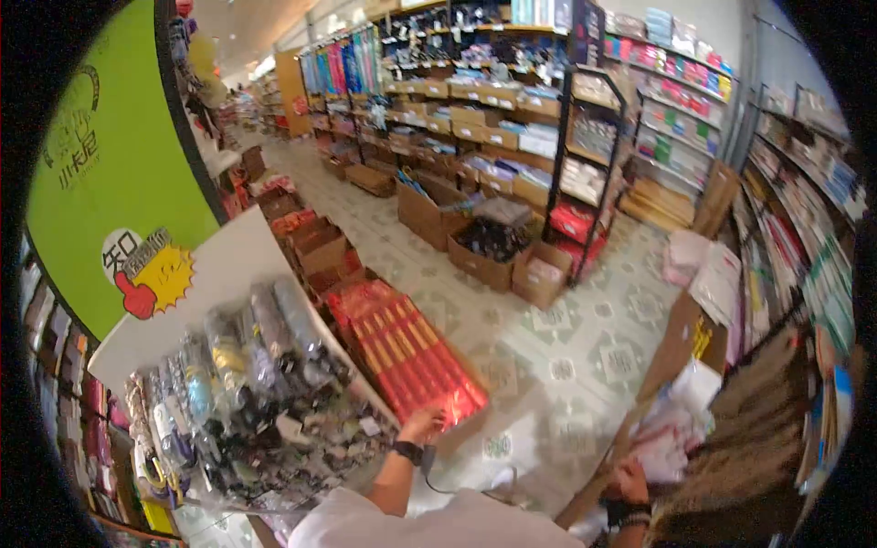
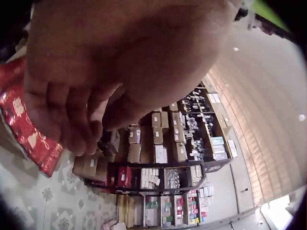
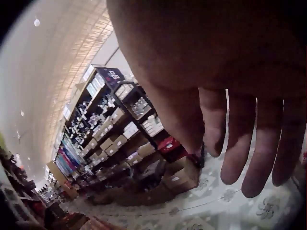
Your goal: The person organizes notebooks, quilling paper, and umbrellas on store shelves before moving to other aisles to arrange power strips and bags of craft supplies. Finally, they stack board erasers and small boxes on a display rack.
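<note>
My left hand [image 1: 423,427], with a dark band on its wrist, is at the front corner of a stack of shiny red packages [image 1: 416,356]. In the left wrist view its fingers [image 2: 79,112] bend loosely with nothing between them, and a red package [image 2: 29,124] shows beside them. Low on the right, my right hand [image 1: 628,481] is beside a clear-wrapped white and pink bundle [image 1: 671,438]. The right wrist view shows its fingers [image 3: 240,139] hanging down, relaxed and holding nothing, over the patterned floor.
Folded umbrellas in clear sleeves [image 1: 265,342] fill a slanted display bin at left, beneath a green panel [image 1: 119,155]. Cardboard boxes [image 1: 480,260] stand on the tiled floor [image 1: 562,365] ahead, before tall stocked shelves [image 1: 466,91]. More packed goods [image 1: 776,210] line the right side.
</note>
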Action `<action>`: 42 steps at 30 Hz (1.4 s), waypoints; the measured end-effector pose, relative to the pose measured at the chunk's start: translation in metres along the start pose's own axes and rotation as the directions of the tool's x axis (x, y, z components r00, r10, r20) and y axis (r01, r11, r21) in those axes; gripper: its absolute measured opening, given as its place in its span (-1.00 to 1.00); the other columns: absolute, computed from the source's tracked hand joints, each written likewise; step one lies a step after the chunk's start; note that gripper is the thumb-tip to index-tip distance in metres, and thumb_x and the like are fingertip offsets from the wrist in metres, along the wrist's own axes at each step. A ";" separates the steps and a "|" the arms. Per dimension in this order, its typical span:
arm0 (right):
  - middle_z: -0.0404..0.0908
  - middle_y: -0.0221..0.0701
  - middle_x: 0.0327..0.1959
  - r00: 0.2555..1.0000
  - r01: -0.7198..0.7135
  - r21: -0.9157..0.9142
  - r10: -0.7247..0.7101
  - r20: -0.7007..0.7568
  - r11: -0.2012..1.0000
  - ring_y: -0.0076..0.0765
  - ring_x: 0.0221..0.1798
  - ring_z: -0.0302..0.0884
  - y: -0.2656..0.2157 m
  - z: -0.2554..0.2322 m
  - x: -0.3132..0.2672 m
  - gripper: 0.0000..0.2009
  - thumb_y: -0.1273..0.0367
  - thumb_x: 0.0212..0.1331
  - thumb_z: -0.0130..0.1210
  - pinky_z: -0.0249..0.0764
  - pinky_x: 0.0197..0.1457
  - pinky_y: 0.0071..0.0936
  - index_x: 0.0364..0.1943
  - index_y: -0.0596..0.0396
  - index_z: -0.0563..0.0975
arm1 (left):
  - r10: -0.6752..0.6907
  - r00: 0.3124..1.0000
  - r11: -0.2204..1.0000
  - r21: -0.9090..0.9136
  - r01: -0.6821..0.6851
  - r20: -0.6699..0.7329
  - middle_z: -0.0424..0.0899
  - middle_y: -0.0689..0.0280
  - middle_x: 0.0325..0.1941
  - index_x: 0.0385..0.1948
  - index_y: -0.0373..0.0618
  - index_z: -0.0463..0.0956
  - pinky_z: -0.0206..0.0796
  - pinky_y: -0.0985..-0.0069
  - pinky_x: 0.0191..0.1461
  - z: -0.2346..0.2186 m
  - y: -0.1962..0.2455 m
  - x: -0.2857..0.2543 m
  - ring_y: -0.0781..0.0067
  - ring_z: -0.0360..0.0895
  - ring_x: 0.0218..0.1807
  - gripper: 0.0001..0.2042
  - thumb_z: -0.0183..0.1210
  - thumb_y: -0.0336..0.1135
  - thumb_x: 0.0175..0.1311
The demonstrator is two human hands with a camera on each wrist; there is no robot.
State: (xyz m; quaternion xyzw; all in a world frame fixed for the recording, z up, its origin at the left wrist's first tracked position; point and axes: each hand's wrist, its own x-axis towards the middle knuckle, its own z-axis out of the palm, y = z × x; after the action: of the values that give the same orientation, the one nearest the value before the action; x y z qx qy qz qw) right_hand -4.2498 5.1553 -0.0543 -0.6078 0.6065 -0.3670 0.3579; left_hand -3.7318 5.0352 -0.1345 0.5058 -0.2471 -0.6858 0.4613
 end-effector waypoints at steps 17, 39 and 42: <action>0.51 -0.30 -0.50 0.934 -0.320 0.333 0.354 -0.045 0.887 -0.40 -0.57 0.47 0.200 -0.202 0.340 -0.81 0.41 0.08 -0.02 0.42 -0.58 -0.50 -0.22 0.16 0.41 | -0.123 0.968 0.855 0.519 -0.010 0.220 0.58 0.30 -0.41 -0.21 -0.15 0.41 0.32 0.63 -0.46 0.357 0.084 0.282 0.55 0.48 -0.46 -0.79 0.00 -0.32 0.14; 0.51 -0.25 -0.50 0.856 -0.511 0.356 0.503 0.123 0.783 -0.36 -0.57 0.48 0.260 -0.432 0.873 -0.83 0.47 0.07 -0.04 0.42 -0.58 -0.49 -0.23 0.18 0.41 | 0.179 0.973 0.926 0.308 -0.217 0.146 0.51 0.35 -0.48 -0.21 -0.19 0.40 0.29 0.63 -0.45 0.676 0.269 0.751 0.59 0.43 -0.47 -0.81 -0.02 -0.34 0.19; 0.52 -0.25 -0.51 0.877 -0.465 0.334 0.479 0.046 0.820 -0.37 -0.55 0.51 0.239 -0.458 0.939 -0.82 0.45 0.10 -0.08 0.42 -0.56 -0.51 -0.22 0.20 0.40 | 0.080 0.984 0.882 0.449 -0.144 0.157 0.47 0.40 -0.52 -0.24 -0.18 0.41 0.30 0.64 -0.46 0.740 0.295 0.807 0.62 0.42 -0.47 -0.82 -0.01 -0.32 0.19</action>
State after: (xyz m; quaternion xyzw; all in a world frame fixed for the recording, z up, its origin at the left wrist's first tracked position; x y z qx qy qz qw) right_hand -4.7709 4.2193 -0.0361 -0.3615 0.6738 -0.3766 0.5230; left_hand -4.3514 4.0945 -0.0014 0.5379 -0.4610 -0.6127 0.3502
